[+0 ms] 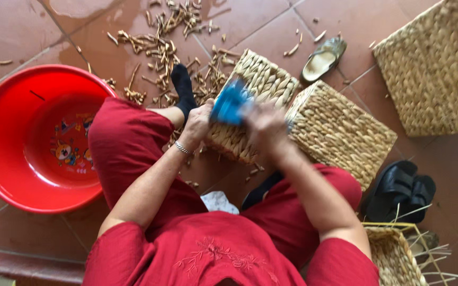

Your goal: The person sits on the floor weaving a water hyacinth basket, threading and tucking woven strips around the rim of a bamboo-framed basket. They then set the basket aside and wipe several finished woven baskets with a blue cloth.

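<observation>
At the centre of the frame a woven basket (250,87) of pale straw-coloured fibre rests tipped on its side over the person's lap, one edge toward the knees. The left hand (198,124) presses against its near-left rim, fingers curled round the edge in a closed grip. The right hand (266,127) is blurred; it seems to close round a blue tool (230,103) held against the basket's rim, though the exact grip on it cannot be told.

The basket looks light and fairly stiff — thick plaited strands over what is probably a frame — with a rough, non-slippery surface. It should bear a firm hold at the rim or a corner, where the weave is bound.

A second basket (340,132) lies touching it at centre right, a third (436,63) at upper right. A red basin (6,137) sits at the left, fibre scraps (160,47) litter the tiled floor (17,32) above, and black sandals (401,190) lie at lower right.
</observation>
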Motion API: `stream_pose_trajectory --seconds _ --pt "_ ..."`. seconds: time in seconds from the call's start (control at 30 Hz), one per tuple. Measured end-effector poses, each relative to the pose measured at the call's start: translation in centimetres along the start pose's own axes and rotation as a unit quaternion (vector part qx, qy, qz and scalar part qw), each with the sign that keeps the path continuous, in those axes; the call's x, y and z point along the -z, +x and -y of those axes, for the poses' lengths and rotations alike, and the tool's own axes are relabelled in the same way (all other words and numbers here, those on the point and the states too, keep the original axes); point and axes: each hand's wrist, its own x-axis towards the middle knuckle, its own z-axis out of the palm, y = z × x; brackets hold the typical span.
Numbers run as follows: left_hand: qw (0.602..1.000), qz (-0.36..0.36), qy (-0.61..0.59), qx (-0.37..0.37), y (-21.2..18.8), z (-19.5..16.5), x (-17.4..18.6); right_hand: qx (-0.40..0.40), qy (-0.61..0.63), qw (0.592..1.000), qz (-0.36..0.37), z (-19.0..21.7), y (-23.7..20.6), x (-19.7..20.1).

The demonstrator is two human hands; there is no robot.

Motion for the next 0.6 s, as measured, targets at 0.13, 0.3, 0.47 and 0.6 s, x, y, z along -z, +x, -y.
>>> stream_pose_trajectory --seconds 0.13,0.3,0.47,0.6 --pt "0.997 0.050 0.029 -0.044 -2.4 0.5 -1.1 -0.184 -0.106 0.977 0.002 -7.4 1.5 -1.8" --pt "0.999 -0.004 0.025 0.033 -2.0 -1.4 -0.9 -0.150 -0.087 0.985 0.018 -4.7 1.8 -1.2" --pt "0.990 -0.032 -0.070 0.115 -0.1 -2.3 0.8 0.038 0.032 0.998 0.028 5.8 -1.0 2.7" --pt "0.995 0.018 -0.081 0.059 0.0 -1.0 0.6 0.013 0.154 0.987 0.050 5.2 -2.3 2.5"
